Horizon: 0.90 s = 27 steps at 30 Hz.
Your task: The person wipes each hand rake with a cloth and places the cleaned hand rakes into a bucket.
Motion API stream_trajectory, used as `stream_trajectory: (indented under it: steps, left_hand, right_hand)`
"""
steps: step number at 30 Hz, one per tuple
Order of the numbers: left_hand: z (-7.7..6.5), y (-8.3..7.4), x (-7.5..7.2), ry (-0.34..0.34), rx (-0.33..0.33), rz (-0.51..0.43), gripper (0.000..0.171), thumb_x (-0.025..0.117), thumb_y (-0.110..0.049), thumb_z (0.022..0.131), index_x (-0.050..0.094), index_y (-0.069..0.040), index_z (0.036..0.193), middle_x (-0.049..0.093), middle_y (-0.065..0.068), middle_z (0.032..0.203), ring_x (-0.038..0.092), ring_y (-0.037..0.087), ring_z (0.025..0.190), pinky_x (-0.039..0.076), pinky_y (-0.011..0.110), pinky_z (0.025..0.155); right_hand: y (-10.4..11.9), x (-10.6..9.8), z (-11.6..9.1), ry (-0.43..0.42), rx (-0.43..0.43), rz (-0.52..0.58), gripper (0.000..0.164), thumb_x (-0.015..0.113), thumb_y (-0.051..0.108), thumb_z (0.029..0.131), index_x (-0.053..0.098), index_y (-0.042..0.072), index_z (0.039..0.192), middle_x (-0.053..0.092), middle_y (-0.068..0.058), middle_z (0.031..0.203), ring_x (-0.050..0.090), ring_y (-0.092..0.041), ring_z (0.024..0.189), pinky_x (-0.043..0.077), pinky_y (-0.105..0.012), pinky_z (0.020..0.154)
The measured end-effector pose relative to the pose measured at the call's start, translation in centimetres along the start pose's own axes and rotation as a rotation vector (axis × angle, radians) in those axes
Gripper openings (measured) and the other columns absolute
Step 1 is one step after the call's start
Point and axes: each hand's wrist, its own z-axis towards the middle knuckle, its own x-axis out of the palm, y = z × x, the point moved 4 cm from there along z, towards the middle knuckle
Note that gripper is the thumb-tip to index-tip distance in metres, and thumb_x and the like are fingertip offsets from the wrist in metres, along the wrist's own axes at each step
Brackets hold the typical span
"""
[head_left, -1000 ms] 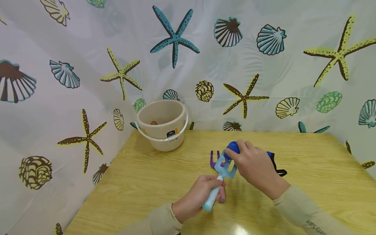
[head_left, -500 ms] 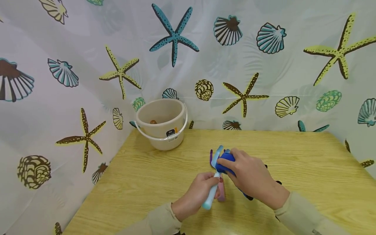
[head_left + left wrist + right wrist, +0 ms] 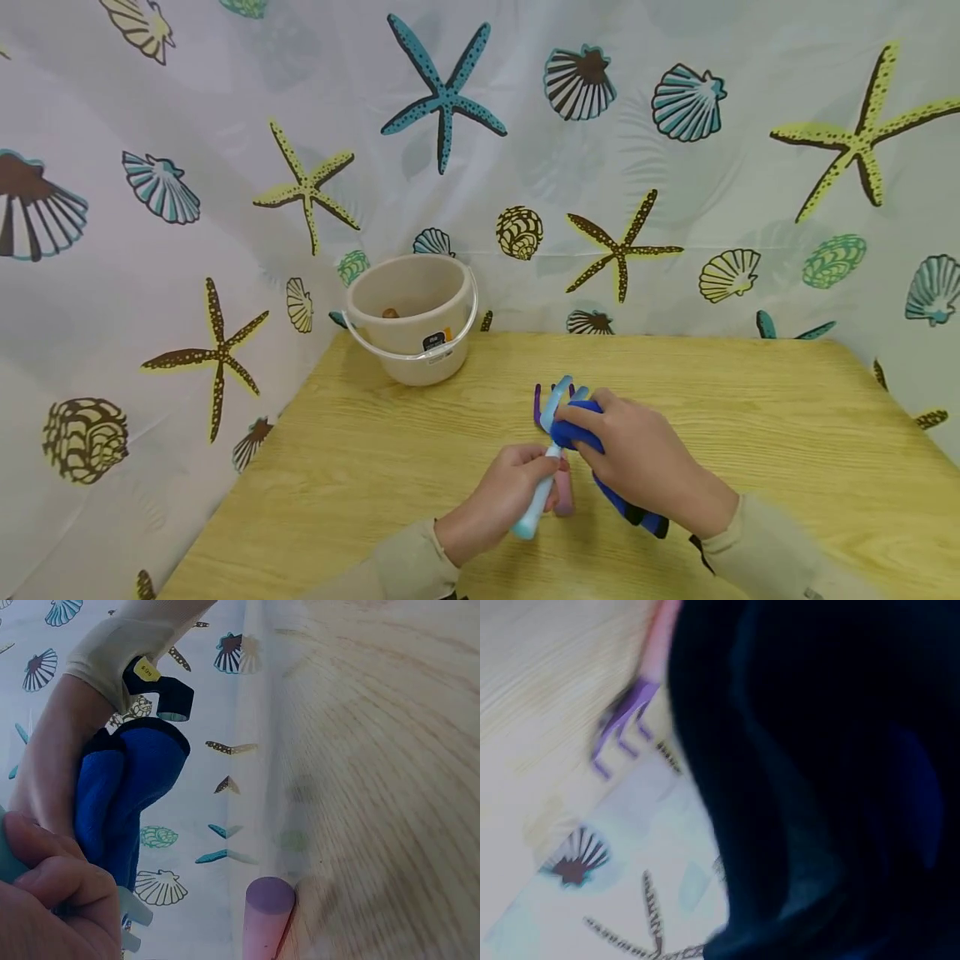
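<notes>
Left of blue fork (image 3: 536,500), bucket (image 3: 396,336), brown item (image 3: 390,313) inside

No lettering can be read with certainty. The bucket (image 3: 408,321) bears a dark label (image 3: 435,342) on its outer wall, with pale print too small to make out and an orange strip (image 3: 448,333) at its right edge. A yellow sticker (image 3: 146,669) on the black band (image 3: 178,697) at the right sleeve's (image 3: 780,542) cuff carries a short line of dark characters, too blurred to decipher.
</notes>
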Motion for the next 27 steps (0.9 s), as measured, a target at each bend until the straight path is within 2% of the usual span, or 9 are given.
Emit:
stream_trajectory:
  steps: [4,10,13,16,19,23,27]
  left_hand:
    - [0.0,0.1,0.2,-0.011,0.011,0.018,0.03,0.049,-0.017,0.103,0.064,0.007,0.112,0.056,0.003,0.068,0.05,0.009,0.057,0.041,0.02,0.054]
    - [-0.2,0.6,0.3,-0.009,0.005,0.043,0.029,0.049,-0.017,0.103,0.065,0.005,0.111,0.056,0.003,0.068,0.049,0.01,0.057,0.04,0.022,0.055]
    - [-0.2,0.5,0.2,-0.007,0.021,0.057,0.029,0.049,-0.019,0.104,0.065,0.004,0.111,0.056,0.003,0.068,0.049,0.01,0.057,0.041,0.022,0.055]
    - [-0.1,0.3,0.2,-0.002,0.034,0.08,0.029,0.049,-0.019,0.104,0.065,0.004,0.11,0.056,0.003,0.067,0.05,0.011,0.057,0.042,0.023,0.056]
    - [-0.2,0.1,0.5,0.031,0.044,0.092,0.027,0.048,-0.019,0.105,0.065,0.003,0.102,0.056,0.004,0.066,0.05,0.011,0.057,0.046,0.023,0.063]
    - [-0.3,-0.1,1.1,0.07,0.06,0.094,0.027,0.047,-0.018,0.105,0.061,-0.001,0.089,0.055,0.004,0.065,0.05,0.01,0.059,0.048,0.023,0.075]
    - [-0.4,0.0,1.3,0.058,0.064,0.087,0.025,0.048,-0.017,0.104,0.063,0.002,0.097,0.055,0.003,0.066,0.05,0.011,0.059,0.046,0.024,0.067]
  right_hand:
    - [0.8,0.2,0.2,-0.01,-0.011,-0.016,0.036,0.079,0.022,0.086,0.072,0.024,0.121,0.066,-0.013,0.103,0.07,-0.024,0.084,0.061,-0.041,0.065]
    - [0.1,-0.1,-0.3,0.109,0.044,-0.079,0.035,0.08,0.025,0.085,0.074,0.026,0.12,0.066,-0.014,0.104,0.07,-0.025,0.08,0.059,-0.04,0.059]
    - [-0.3,-0.5,-0.3,0.129,0.056,-0.077,0.035,0.08,0.025,0.085,0.074,0.025,0.12,0.066,-0.014,0.103,0.07,-0.025,0.079,0.059,-0.04,0.057]
    - [-0.2,-0.5,0.0,0.101,0.056,-0.04,0.035,0.079,0.022,0.086,0.073,0.023,0.121,0.065,-0.012,0.1,0.066,-0.02,0.074,0.056,-0.035,0.057]
    - [0.2,-0.3,0.3,0.043,0.04,-0.006,0.035,0.077,0.019,0.087,0.072,0.022,0.122,0.065,-0.013,0.099,0.064,-0.019,0.072,0.054,-0.033,0.055]
    - [0.2,0.1,1.0,-0.059,0.044,-0.069,0.034,0.078,0.022,0.087,0.072,0.021,0.121,0.065,-0.017,0.099,0.066,-0.024,0.071,0.056,-0.036,0.051]
    - [0.2,0.2,1.2,-0.093,0.056,-0.121,0.032,0.078,0.024,0.087,0.073,0.022,0.119,0.064,-0.017,0.097,0.067,-0.026,0.069,0.057,-0.038,0.05]
